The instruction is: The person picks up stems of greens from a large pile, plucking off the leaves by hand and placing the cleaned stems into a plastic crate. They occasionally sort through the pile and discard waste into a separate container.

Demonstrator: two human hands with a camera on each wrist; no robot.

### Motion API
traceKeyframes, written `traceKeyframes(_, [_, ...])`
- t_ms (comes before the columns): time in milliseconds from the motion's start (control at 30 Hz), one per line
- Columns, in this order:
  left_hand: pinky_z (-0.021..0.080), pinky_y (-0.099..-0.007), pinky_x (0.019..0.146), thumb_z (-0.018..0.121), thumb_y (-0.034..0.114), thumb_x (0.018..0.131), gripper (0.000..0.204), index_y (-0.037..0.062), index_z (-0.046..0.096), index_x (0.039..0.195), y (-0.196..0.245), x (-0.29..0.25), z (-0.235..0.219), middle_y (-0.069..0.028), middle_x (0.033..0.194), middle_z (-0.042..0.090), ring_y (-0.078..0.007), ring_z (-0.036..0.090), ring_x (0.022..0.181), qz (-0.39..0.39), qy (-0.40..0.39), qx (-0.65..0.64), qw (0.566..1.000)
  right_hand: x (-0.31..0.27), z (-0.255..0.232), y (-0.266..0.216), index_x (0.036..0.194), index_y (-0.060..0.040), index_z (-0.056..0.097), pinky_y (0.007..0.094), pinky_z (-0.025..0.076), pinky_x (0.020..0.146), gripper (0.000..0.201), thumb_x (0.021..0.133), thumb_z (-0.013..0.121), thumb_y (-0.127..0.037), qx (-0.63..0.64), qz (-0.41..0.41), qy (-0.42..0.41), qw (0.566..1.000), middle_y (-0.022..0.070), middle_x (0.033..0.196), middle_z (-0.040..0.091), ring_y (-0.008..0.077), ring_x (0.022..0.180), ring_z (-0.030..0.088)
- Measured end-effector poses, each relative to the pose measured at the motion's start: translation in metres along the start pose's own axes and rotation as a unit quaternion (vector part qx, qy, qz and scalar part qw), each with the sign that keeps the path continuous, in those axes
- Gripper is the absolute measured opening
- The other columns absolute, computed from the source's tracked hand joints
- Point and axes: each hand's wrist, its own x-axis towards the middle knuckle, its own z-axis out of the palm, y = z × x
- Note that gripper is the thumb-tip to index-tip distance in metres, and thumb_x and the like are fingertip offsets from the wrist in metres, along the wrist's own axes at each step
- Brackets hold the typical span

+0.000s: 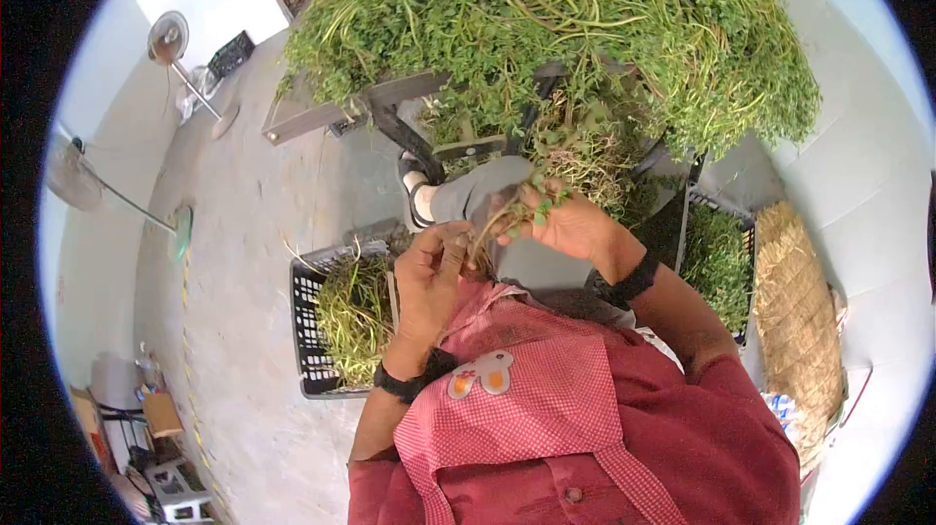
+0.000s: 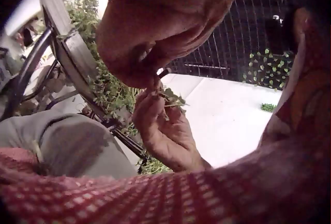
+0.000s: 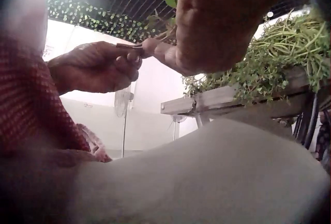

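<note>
A leafy green sprig (image 1: 543, 209) with a brownish stem spans the gap between both hands above the lap. My left hand (image 1: 431, 272) pinches the lower stem end between thumb and fingers. Around the leafier part, my right hand (image 1: 575, 225) has its fingers curled. In the right wrist view, the dark stem end (image 3: 126, 45) pokes out from the left fingertips, close to the right thumb. The left wrist view shows small leaves (image 2: 173, 98) by the right fingertips, with the two hands nearly meeting.
A large heap of leafy stems (image 1: 546, 18) covers the table (image 1: 292, 116) ahead. Black crates hold greens at left (image 1: 317, 354) and right (image 1: 717, 252). Plant scraps (image 1: 575, 150) lie beneath the table. A woven sack (image 1: 795, 320) leans at the right, and fans (image 1: 168, 38) stand at the left.
</note>
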Motion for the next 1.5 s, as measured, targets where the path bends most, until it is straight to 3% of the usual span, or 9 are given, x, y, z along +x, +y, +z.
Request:
traceKeyframes(200, [0.044,-0.0207,0.059,0.055,0.012,0.090,0.021,-0.0027,0.056,0.104,0.004,-0.003,-0.005,0.0002,0.073,0.057,-0.0065,0.053,0.067,-0.012,-0.006,-0.087,0.996,-0.006,0.015,0.009,0.093,0.0021,0.058,0.0385,0.052,0.081,0.010,0.083,0.058,-0.001,-0.137,0.007,0.047,0.989,0.0167,0.104,0.060,0.0275,0.095,0.061])
traceKeyframes(367, [0.045,-0.0232,0.058,0.060,0.008,0.083,0.017,-0.0027,0.061,0.096,0.000,-0.008,-0.010,-0.0042,0.074,0.060,-0.0084,0.054,0.064,0.074,-0.028,0.254,0.964,-0.010,0.028,0.012,0.100,0.0026,0.059,0.0326,0.052,0.079,0.020,0.080,0.062,0.001,-0.121,-0.014,0.053,0.991,0.0141,0.097,0.063,0.0218,0.092,0.062])
traceKeyframes(433, [0.045,-0.0233,0.058,0.061,0.008,0.081,0.017,-0.0026,0.062,0.095,-0.003,-0.008,-0.012,-0.0055,0.074,0.061,-0.0082,0.053,0.063,0.039,-0.010,0.230,0.972,-0.008,0.032,0.009,0.100,0.0017,0.061,0.0304,0.052,0.076,0.019,0.081,0.063,-0.001,-0.393,-0.001,0.020,0.919,0.0126,0.091,0.064,0.0176,0.085,0.063])
traceKeyframes(700, [0.045,-0.0218,0.069,0.061,0.005,0.083,0.020,-0.0024,0.061,0.101,-0.006,-0.005,-0.014,-0.0027,0.083,0.062,-0.0079,0.054,0.073,-0.062,0.002,0.032,0.998,-0.014,0.023,0.021,0.093,0.0026,0.064,0.0260,0.051,0.049,0.013,0.084,0.060,-0.006,-0.362,0.040,0.069,0.929,0.0093,0.072,0.063,0.0148,0.057,0.061])
traceKeyframes(767, [0.044,-0.0226,0.078,0.062,0.001,0.082,0.029,-0.0015,0.055,0.111,0.002,-0.006,-0.010,-0.0015,0.096,0.058,-0.0091,0.053,0.086,-0.021,-0.043,-0.121,0.991,-0.013,0.024,0.022,0.093,0.0015,0.063,0.0253,0.050,0.046,0.013,0.084,0.059,-0.007,-0.320,0.025,0.077,0.944,0.0083,0.072,0.063,0.0140,0.056,0.060])
traceKeyframes(967, [0.043,-0.0244,0.082,0.064,-0.004,0.078,0.047,0.0007,0.050,0.122,0.003,-0.005,-0.001,-0.0048,0.103,0.052,-0.0128,0.052,0.091,0.105,-0.120,-0.150,0.976,-0.011,0.033,0.022,0.091,0.0008,0.063,0.0263,0.048,0.045,0.012,0.084,0.061,-0.009,-0.124,0.035,0.125,0.984,0.0084,0.079,0.064,0.0158,0.056,0.060])
traceKeyframes(1200, [0.044,-0.0250,0.077,0.063,0.000,0.078,0.035,0.0032,0.060,0.112,-0.002,-0.002,-0.010,-0.0063,0.092,0.057,-0.0159,0.055,0.087,0.183,-0.066,0.155,0.969,-0.014,0.035,0.028,0.091,0.0013,0.062,0.0266,0.049,0.045,0.011,0.084,0.060,-0.008,-0.151,0.053,0.143,0.977,0.0103,0.074,0.064,0.0169,0.055,0.061])
traceKeyframes(1400, [0.047,-0.0257,0.064,0.059,0.008,0.083,0.019,0.0026,0.065,0.100,0.004,-0.005,-0.005,-0.0085,0.076,0.059,-0.0174,0.057,0.065,0.284,0.041,0.242,0.927,-0.011,0.040,0.033,0.091,0.0050,0.062,0.0277,0.050,0.043,0.013,0.082,0.060,-0.004,-0.361,0.006,0.155,0.920,0.0112,0.067,0.062,0.0188,0.052,0.061])
traceKeyframes(1500, [0.046,-0.0252,0.061,0.055,0.011,0.088,0.017,0.0002,0.064,0.098,0.018,-0.005,-0.008,-0.0083,0.074,0.060,-0.0147,0.056,0.061,0.242,0.098,0.203,0.944,-0.006,0.013,0.038,0.093,0.0047,0.060,0.0269,0.051,0.047,0.013,0.085,0.056,-0.004,-0.515,0.089,0.204,0.828,0.0100,0.074,0.062,0.0160,0.058,0.062])
